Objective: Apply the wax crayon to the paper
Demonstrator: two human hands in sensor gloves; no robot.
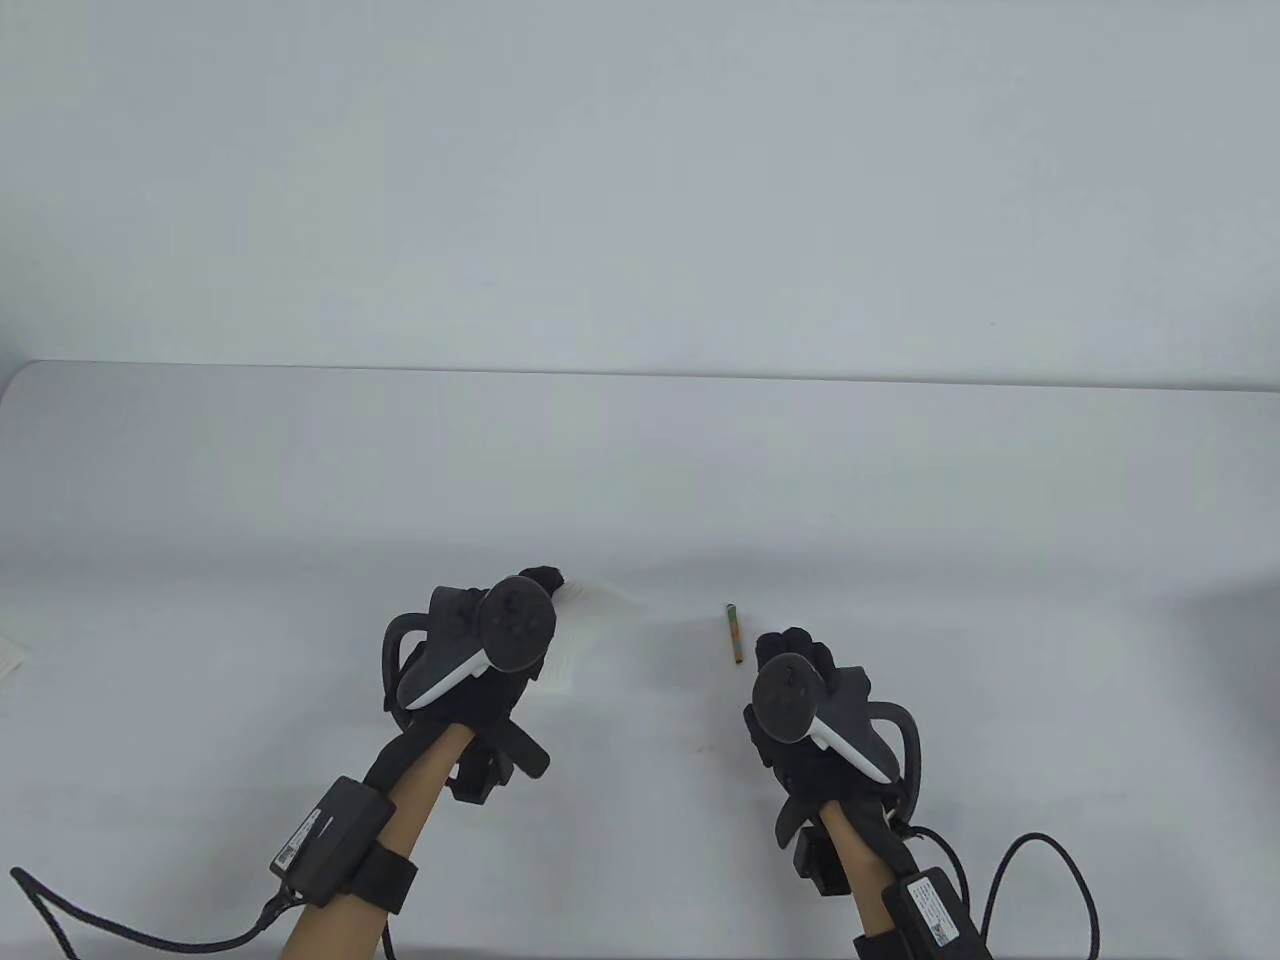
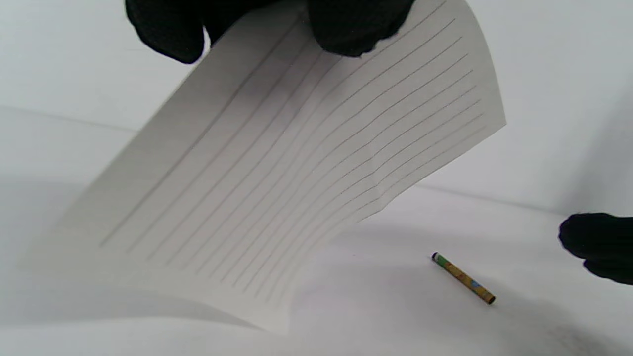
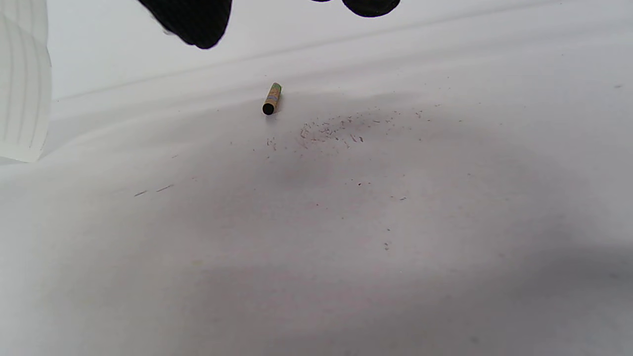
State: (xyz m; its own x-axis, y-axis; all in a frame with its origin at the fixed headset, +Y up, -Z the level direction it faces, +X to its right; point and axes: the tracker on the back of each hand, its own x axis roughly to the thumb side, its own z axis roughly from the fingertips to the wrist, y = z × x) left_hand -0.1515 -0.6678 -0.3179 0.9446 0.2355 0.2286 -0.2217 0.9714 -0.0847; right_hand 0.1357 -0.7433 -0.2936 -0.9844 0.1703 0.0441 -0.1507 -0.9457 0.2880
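A lined white sheet of paper hangs from my left hand, which pinches its top edge between gloved fingers; its lower edge touches the table. In the table view the paper shows faintly beside that hand, and its edge shows in the right wrist view. A short wax crayon with a yellow-green wrapper lies on the table, also in the left wrist view and the right wrist view. My right hand hovers just short of the crayon, empty, fingertips above the table.
The white table meets a white wall at its far edge. Small dark crayon crumbs are scattered on the table near the crayon. A paper scrap lies at the left edge. Cables trail from both wrists.
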